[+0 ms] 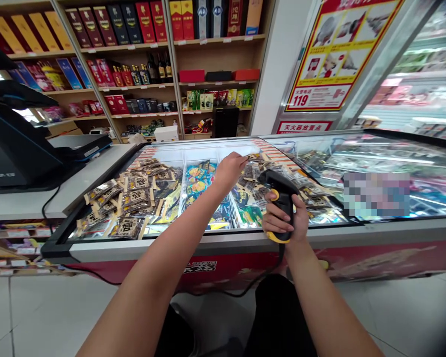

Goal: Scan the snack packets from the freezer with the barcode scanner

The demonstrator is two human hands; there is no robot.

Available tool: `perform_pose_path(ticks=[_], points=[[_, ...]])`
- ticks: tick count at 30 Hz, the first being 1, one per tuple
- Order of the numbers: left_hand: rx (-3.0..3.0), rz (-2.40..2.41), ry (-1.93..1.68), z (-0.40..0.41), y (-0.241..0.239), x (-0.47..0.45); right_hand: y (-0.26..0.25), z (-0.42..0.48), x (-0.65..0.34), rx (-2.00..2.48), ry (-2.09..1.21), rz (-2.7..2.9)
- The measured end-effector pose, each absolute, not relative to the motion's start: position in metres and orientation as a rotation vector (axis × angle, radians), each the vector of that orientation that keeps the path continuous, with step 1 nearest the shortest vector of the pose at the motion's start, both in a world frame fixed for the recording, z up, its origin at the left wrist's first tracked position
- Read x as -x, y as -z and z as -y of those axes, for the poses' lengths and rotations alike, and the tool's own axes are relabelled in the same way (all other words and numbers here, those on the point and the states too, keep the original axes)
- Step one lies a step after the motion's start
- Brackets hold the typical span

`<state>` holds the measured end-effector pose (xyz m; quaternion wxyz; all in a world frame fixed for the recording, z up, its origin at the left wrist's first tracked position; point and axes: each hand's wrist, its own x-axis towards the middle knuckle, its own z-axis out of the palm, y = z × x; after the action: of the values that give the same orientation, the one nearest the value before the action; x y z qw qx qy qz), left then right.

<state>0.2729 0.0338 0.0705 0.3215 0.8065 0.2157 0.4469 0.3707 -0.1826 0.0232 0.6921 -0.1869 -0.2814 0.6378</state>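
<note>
My right hand (286, 218) is wrapped round the handle of a black and yellow barcode scanner (282, 196), its head tilted up and to the left over the freezer. A black cable runs down from the handle. My left hand (230, 171) reaches across the freezer, its fingers pinched at the edge of a small snack packet (255, 156) at the far side of the right-hand pile. Around and under the scanner lie more brown and clear snack packets (315, 191). Another heap of snack packets (136, 196) covers the left part of the glass.
The chest freezer (223, 243) has blue and yellow packs (198, 178) under its glass. At the left stands a counter (33, 203) with a dark checkout machine (18, 144). Shelves (141, 47) of boxes and bottles line the back. The scanner cable (241, 292) hangs near my legs.
</note>
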Motion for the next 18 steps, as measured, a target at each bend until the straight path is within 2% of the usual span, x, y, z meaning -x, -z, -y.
perform_pose_path(ticks=[5, 9, 14, 18], points=[[-2.33, -0.635, -1.035, -0.02, -0.077, -0.33, -0.017, 0.178, -0.376, 0.216, -1.452, 0.578], [-2.33, -0.654, -0.986, -0.016, -0.071, -0.339, -0.017, 0.176, -0.379, 0.21, -1.476, 0.601], [-2.298, -0.489, -1.123, -0.013, -0.06, -0.301, -0.021, 0.177, -0.375, 0.328, -1.443, 0.519], [-2.475, -0.711, -1.001, -0.01, -0.051, -0.232, -0.026, 0.176, -0.372, 0.418, -1.447, 0.488]])
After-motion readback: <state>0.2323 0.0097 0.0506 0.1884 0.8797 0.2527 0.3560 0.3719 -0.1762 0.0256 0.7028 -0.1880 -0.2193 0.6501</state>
